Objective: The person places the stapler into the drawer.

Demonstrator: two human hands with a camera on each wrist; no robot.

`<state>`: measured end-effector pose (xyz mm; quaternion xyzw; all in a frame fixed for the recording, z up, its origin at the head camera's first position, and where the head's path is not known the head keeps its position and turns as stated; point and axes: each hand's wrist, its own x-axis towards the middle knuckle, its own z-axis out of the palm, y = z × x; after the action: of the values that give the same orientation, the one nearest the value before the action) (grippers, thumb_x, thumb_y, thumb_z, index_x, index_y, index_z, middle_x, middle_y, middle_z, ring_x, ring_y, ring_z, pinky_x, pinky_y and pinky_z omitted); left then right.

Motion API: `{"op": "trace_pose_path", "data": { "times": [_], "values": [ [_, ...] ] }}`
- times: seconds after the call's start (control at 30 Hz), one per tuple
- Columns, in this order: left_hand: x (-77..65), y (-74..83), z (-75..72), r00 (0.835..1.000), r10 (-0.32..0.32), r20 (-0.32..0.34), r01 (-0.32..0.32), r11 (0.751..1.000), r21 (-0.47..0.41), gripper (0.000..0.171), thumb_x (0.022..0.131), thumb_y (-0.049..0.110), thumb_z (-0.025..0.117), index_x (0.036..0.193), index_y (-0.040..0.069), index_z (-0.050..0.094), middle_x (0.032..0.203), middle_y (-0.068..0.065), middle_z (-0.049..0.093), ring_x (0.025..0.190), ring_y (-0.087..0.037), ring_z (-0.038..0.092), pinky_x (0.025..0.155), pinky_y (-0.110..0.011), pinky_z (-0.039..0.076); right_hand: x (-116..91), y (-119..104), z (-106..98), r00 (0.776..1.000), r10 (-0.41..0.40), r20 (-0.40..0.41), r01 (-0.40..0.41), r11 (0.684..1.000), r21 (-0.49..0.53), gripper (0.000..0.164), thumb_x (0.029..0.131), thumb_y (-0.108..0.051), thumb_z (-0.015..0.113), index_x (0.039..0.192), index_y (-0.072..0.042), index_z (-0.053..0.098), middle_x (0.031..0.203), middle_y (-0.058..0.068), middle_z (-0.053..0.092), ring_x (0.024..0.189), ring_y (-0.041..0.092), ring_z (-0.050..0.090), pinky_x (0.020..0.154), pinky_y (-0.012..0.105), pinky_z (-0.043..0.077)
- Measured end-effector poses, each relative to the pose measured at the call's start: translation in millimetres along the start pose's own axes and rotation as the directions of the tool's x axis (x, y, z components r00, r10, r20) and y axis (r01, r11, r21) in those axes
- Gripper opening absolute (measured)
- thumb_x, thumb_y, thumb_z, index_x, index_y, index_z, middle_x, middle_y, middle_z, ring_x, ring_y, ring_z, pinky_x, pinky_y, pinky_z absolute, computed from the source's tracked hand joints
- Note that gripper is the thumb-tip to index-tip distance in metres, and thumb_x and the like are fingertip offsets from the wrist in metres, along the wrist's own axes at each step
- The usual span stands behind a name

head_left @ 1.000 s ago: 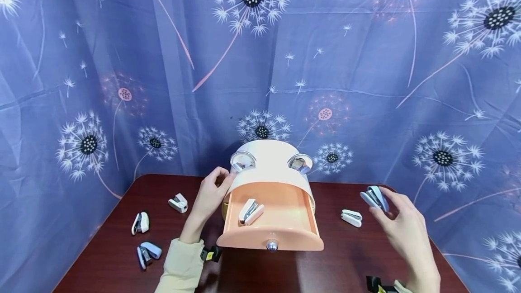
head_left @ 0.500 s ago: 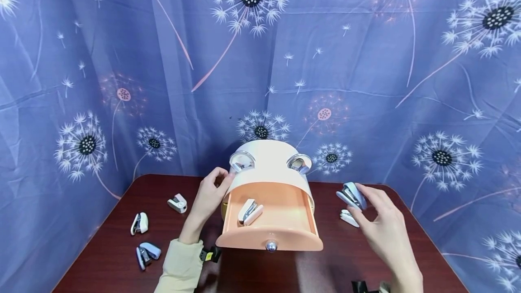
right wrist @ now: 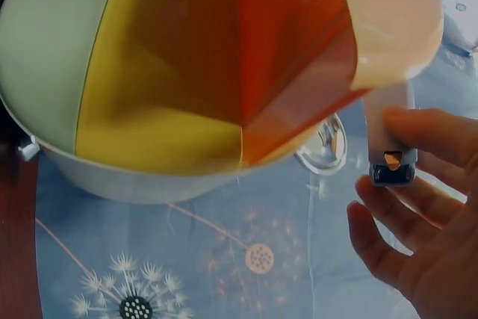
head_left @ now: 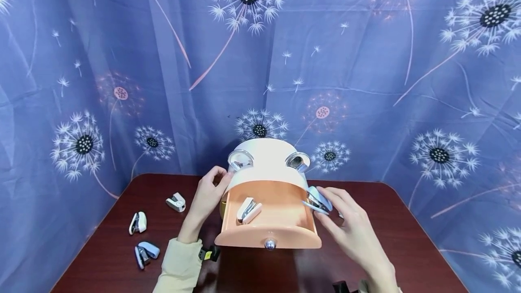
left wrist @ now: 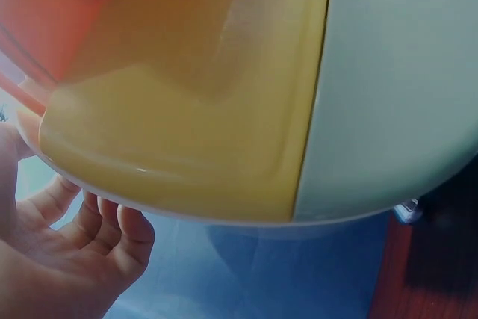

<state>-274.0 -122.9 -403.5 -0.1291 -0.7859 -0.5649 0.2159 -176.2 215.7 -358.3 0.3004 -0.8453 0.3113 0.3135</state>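
A rounded white drawer box (head_left: 266, 159) stands mid-table, its top peach drawer (head_left: 285, 238) pulled out. My left hand (head_left: 207, 198) holds the box at its upper left edge, with fingers behind the rim in the left wrist view. Between thumb and fingers, my right hand (head_left: 352, 225) pinches a small light-blue stapler (head_left: 319, 201) at the drawer's right wall; the right wrist view shows one end of this stapler (right wrist: 392, 143). Inside the drawer, on the left, lies a white stapler (head_left: 248, 211). Yellow (left wrist: 179, 132) and green (left wrist: 396, 95) drawer fronts sit closed lower on the box.
On the left of the dark red table (head_left: 118, 266) lie a grey-white stapler (head_left: 177, 202), a white one (head_left: 138, 223) and a blue one (head_left: 146, 254). Another white stapler (head_left: 341, 215) is mostly hidden behind my right hand. A blue dandelion-print curtain (head_left: 195, 116) hangs behind.
My right hand has carried the light-blue stapler leftward, from the table's right side past the white stapler to the open drawer's right edge. The left hand keeps its place on the box.
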Motion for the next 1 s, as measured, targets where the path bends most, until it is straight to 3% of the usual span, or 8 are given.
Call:
{"op": "trace_pose_path", "data": {
  "times": [0.2, 0.27, 0.43, 0.63, 0.73, 0.87, 1.0],
  "values": [
    [1.0, 1.8, -3.0, 1.000, 0.000, -0.002, 0.000, 1.000, 0.020, 0.020, 0.096, 0.032, 0.064, 0.090, 0.013, 0.062, 0.075, -0.001, 0.057, 0.069, -0.017, 0.053, 0.061, -0.027, 0.042, 10, 0, 9, 0.993, -0.079, 0.093, 0.074, 0.995, 0.060, 0.056, 0.080, -0.004, 0.078, 0.132, -0.008, 0.059, 0.122, -0.001, 0.059, 0.106, 0.013, 0.057, 0.093, 0.016, 0.039],
    [1.0, 1.8, -3.2, 1.000, 0.000, -0.005, 0.000, 1.000, 0.019, 0.021, 0.096, 0.032, 0.064, 0.090, 0.012, 0.062, 0.076, -0.001, 0.057, 0.069, -0.017, 0.053, 0.061, -0.026, 0.042, 13, 1, 11, 0.980, -0.123, 0.154, 0.110, 0.990, 0.093, 0.056, 0.081, -0.006, 0.078, 0.133, -0.010, 0.058, 0.124, -0.001, 0.058, 0.107, 0.013, 0.057, 0.091, 0.018, 0.041],
    [0.7, 0.3, -1.2, 1.000, -0.013, -0.002, 0.013, 1.000, 0.008, 0.021, 0.095, 0.033, 0.065, 0.091, 0.012, 0.062, 0.076, -0.002, 0.057, 0.071, -0.018, 0.053, 0.062, -0.027, 0.042, 25, 1, 16, 0.931, -0.243, 0.274, 0.210, 0.967, 0.144, 0.055, 0.082, -0.003, 0.077, 0.133, -0.012, 0.058, 0.125, -0.001, 0.058, 0.099, 0.010, 0.057, 0.081, 0.017, 0.044],
    [0.4, -0.7, 0.7, 1.000, -0.023, 0.000, 0.023, 1.000, 0.001, 0.021, 0.095, 0.033, 0.065, 0.091, 0.013, 0.062, 0.077, -0.003, 0.057, 0.072, -0.018, 0.053, 0.063, -0.028, 0.042, 41, 0, 21, 0.858, -0.385, 0.340, 0.354, 0.923, 0.154, 0.051, 0.081, -0.002, 0.077, 0.128, -0.009, 0.060, 0.120, -0.001, 0.060, 0.101, 0.012, 0.059, 0.083, 0.020, 0.045],
    [0.2, -0.9, 0.4, 1.000, -0.023, -0.003, 0.023, 1.000, 0.001, 0.021, 0.095, 0.034, 0.064, 0.091, 0.014, 0.062, 0.077, -0.002, 0.057, 0.071, -0.018, 0.053, 0.063, -0.027, 0.042, 48, 0, 24, 0.825, -0.393, 0.407, 0.359, 0.919, 0.160, 0.045, 0.085, -0.004, 0.075, 0.127, -0.009, 0.060, 0.120, -0.001, 0.060, 0.104, 0.012, 0.059, 0.086, 0.026, 0.048],
    [-0.5, -1.2, 0.1, 1.000, -0.026, -0.004, 0.026, 1.000, 0.001, 0.021, 0.095, 0.035, 0.065, 0.090, 0.014, 0.062, 0.076, -0.002, 0.057, 0.071, -0.018, 0.053, 0.063, -0.027, 0.041, 53, -1, 31, 0.778, -0.337, 0.530, 0.302, 0.941, 0.154, 0.039, 0.092, -0.012, 0.068, 0.131, -0.013, 0.059, 0.122, -0.005, 0.058, 0.110, 0.010, 0.055, 0.091, 0.030, 0.046],
    [0.0, -1.1, 0.2, 1.000, -0.022, -0.003, 0.022, 1.000, 0.004, 0.021, 0.095, 0.035, 0.065, 0.090, 0.015, 0.062, 0.075, -0.002, 0.057, 0.071, -0.018, 0.052, 0.063, -0.027, 0.041, 58, -3, 38, 0.752, -0.288, 0.593, 0.242, 0.957, 0.157, 0.037, 0.096, -0.019, 0.064, 0.133, -0.018, 0.058, 0.122, -0.008, 0.057, 0.113, 0.007, 0.052, 0.094, 0.029, 0.044]
  ]
}}
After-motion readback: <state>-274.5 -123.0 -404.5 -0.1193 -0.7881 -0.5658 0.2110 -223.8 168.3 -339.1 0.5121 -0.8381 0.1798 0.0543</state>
